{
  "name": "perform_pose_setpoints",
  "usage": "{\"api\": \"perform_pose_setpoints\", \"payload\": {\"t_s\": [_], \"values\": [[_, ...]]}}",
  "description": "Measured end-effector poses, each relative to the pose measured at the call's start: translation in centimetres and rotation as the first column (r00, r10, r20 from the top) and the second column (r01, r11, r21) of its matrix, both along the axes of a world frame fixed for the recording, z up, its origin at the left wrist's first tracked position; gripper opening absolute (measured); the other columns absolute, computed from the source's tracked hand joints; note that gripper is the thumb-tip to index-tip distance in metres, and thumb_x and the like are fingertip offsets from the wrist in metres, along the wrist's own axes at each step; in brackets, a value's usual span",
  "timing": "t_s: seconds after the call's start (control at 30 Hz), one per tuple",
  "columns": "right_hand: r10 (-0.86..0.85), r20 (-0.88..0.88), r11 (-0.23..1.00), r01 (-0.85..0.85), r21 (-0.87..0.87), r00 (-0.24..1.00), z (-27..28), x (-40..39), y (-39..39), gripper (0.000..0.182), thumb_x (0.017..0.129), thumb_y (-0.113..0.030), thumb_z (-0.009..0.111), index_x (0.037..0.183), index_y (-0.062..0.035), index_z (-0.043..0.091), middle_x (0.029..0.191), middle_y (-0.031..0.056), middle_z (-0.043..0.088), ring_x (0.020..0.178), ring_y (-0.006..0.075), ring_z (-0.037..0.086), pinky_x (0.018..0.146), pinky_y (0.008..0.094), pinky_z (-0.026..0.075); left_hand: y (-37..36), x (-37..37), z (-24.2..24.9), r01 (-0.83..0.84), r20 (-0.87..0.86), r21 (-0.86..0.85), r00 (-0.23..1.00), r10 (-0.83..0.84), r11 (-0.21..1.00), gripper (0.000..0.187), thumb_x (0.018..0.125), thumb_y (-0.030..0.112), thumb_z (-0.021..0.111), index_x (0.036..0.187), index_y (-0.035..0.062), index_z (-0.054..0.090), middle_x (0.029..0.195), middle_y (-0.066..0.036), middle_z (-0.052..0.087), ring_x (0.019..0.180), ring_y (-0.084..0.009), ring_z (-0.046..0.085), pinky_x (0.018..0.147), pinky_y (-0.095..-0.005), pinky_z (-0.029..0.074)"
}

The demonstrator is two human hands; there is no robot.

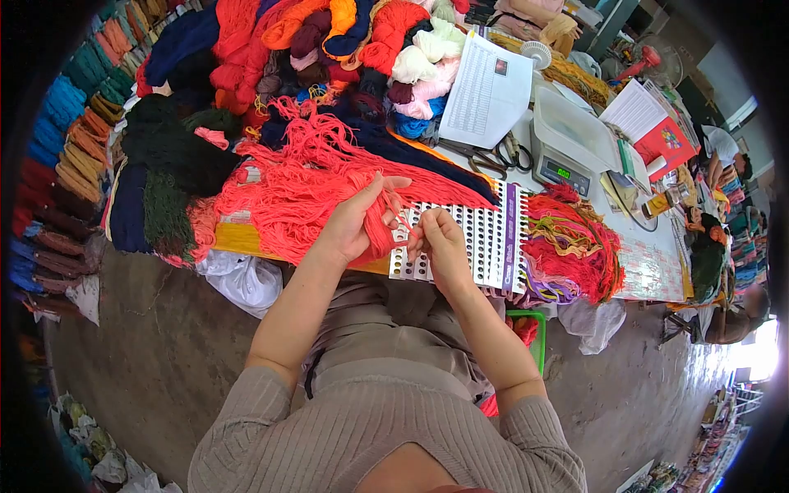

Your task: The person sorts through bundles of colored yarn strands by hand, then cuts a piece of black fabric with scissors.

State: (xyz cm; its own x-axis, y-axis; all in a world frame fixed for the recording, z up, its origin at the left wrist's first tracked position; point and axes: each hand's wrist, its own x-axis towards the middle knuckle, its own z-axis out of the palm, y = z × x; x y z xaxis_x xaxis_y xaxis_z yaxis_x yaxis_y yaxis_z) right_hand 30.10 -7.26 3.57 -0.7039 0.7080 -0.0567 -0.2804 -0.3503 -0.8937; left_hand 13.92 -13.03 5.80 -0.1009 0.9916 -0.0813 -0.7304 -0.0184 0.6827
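My left hand [355,223] is closed around a bunch of coral-red yarn [288,197], its thumb and a finger pointing forward. The rest of that yarn spreads loosely over the table to the left and behind. Just right of it, my right hand [444,245] pinches coral strands between thumb and fingers. Under and beside my right hand lie white cards with rows of punched holes [481,234], one bearing a purple printed strip [511,238]. A tangled heap of red, green and purple thread [571,242] sits right of the cards.
Skeins in many colours [312,41] pile up at the back left, dark green ones [177,152] nearer. Scissors [493,160], a printed sheet [485,94] and a digital scale [563,172] with a clear tub lie beyond the cards. A green basket [538,341] stands below the table edge.
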Motion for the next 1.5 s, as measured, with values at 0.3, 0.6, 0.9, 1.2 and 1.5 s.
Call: {"api": "perform_pose_setpoints", "payload": {"t_s": [0.3, 0.6, 0.9, 1.2, 1.5], "values": [[0.121, 0.057, 0.991, -0.124, 0.051, 0.991, 1.2, 0.1, -0.5, 0.023, 0.095, -0.024, 0.047, 0.088, -0.0026, 0.051, 0.065, 0.0036, 0.056, 0.053, 0.0106, 0.053, 0.051, 0.0218, 0.044, -0.2, 0.2, 0.8, 0.025, 0.024, -0.005, 0.999, -0.025, 1.0, 0.044, 0.097, 0.034, 0.037, 0.121, -0.0001, 0.049, 0.092, -0.009, 0.06, 0.062, -0.0059, 0.049, 0.054, -0.0182, 0.043], [0.082, 0.032, 0.996, -0.082, 0.02, 0.996, 1.4, 0.3, -0.6, 0.025, 0.097, -0.025, 0.042, 0.086, -0.0037, 0.048, 0.062, 0.0033, 0.054, 0.053, 0.0109, 0.052, 0.051, 0.0229, 0.044, 0.0, 0.4, 0.7, 0.018, 0.019, -0.026, 1.0, -0.017, 1.0, 0.043, 0.097, 0.036, 0.037, 0.121, 0.0022, 0.051, 0.095, -0.009, 0.061, 0.067, -0.0067, 0.054, 0.057, -0.0184, 0.045], [0.064, 0.051, 0.994, -0.068, 0.082, 0.997, 1.3, 0.2, -0.7, 0.025, 0.097, -0.026, 0.041, 0.086, -0.0042, 0.046, 0.061, 0.003, 0.05, 0.052, 0.0117, 0.049, 0.051, 0.0231, 0.043, 0.0, 0.3, 0.5, 0.039, 0.032, 0.007, 0.999, -0.039, 0.999, 0.043, 0.097, 0.035, 0.037, 0.122, 0.0009, 0.05, 0.095, -0.01, 0.061, 0.068, -0.0073, 0.053, 0.056, -0.0191, 0.045], [0.045, 0.05, 0.996, -0.048, 0.075, 0.998, 1.4, 0.2, -0.7, 0.025, 0.097, -0.025, 0.043, 0.088, -0.0029, 0.048, 0.06, 0.0022, 0.048, 0.05, 0.0108, 0.048, 0.05, 0.0232, 0.042, 0.2, 0.4, 0.4, 0.052, 0.141, 0.063, 0.988, -0.061, 0.997, 0.045, 0.097, 0.035, 0.038, 0.121, -0.0015, 0.048, 0.094, -0.012, 0.061, 0.061, -0.0065, 0.048, 0.055, -0.0215, 0.044], [-0.222, 0.261, 0.822, 0.036, 0.568, 0.94, 2.4, 1.6, 0.9, 0.015, 0.093, -0.016, 0.051, 0.093, -0.0019, 0.054, 0.076, 0.0038, 0.062, 0.066, 0.0116, 0.058, 0.059, 0.0232, 0.044, -0.4, -1.5, 1.0, 0.208, -0.147, -0.117, 0.963, -0.224, 0.971, 0.048, 0.096, 0.04, 0.039, 0.114, -0.0008, 0.055, 0.073, -0.004, 0.058, 0.045, -0.0036, 0.037, 0.041, -0.0169, 0.03]]}}
